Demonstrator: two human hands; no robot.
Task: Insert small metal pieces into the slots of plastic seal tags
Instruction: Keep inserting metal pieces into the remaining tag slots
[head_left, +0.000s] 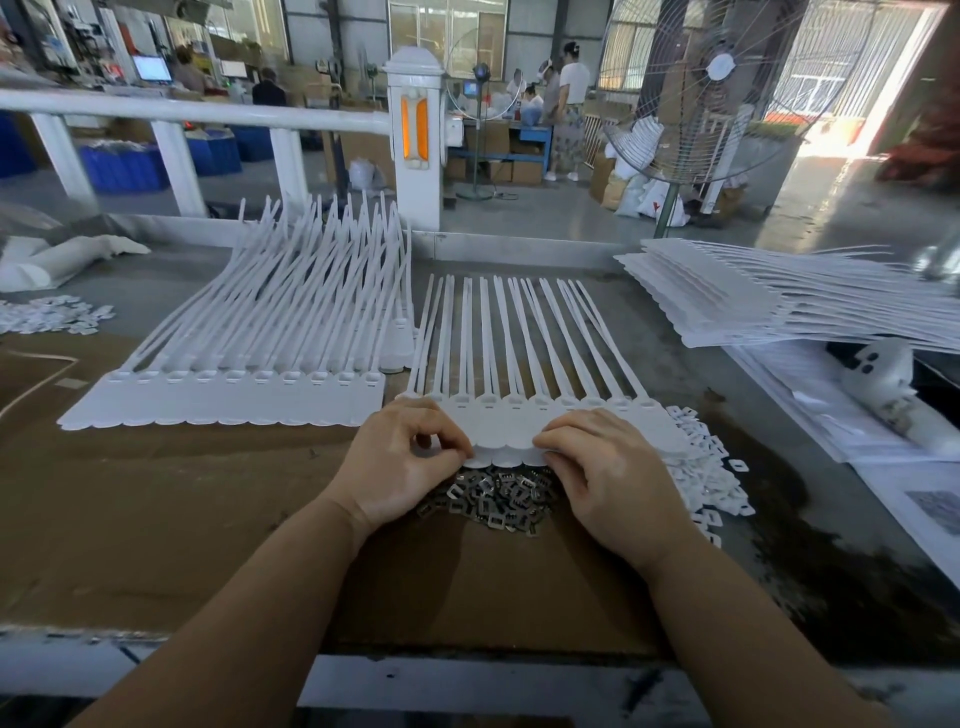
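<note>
White plastic tags (545, 421), a thin, light, floppy joined strip, are pinched at the near edge by both hands (400, 462), best gripped there; metal pieces (498, 496) look tiny and slippery.

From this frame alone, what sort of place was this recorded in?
Most likely a factory assembly floor. A workbench holds stacked sheets of white seal tags and a pile of small metal pieces; behind stand an industrial fan, blue crates and other workers.

No legible text, label, brand, number or sign appears anywhere in the head view. The monitor (152, 68) in the left background shows a lit display, and the printed sheets (930, 506) at the right edge carry marks, all too small and blurred to read.
</note>
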